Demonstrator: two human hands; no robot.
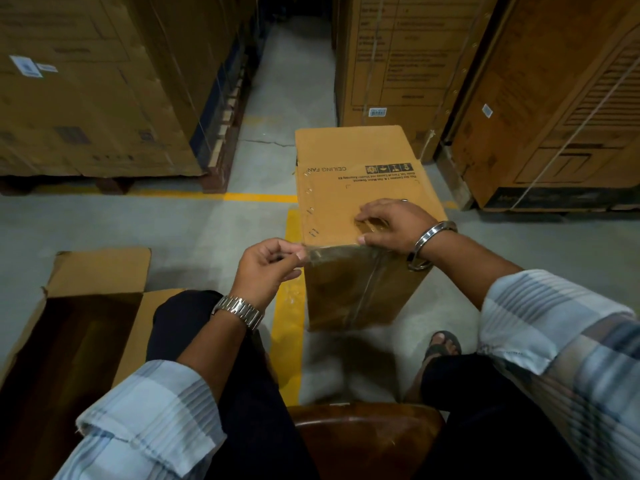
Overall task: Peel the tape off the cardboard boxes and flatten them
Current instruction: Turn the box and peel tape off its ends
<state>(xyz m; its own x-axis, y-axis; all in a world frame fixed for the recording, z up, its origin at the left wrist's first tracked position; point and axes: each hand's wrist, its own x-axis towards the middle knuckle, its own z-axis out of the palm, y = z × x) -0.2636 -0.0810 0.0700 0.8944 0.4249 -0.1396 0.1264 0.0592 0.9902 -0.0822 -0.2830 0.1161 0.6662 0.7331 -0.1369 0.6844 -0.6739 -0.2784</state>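
Ceiling fan carton (pixel 353 188) stands on the floor (pixel 207 230) at frame centre, just ahead of your knees, beside a yellow floor line (pixel 291 306). Your left hand (pixel 266 268): fingers clenched in a pinch on the free end of the clear tape (pixel 332 256), lifted off the left corner of the carton's near top edge; the rest lies stuck along that edge. Your right hand (pixel 391 225): fingers released, spread and pressing on the carton top, thumb at the near edge. Second carton (pixel 100 271), open, lies at lower left of the frame.
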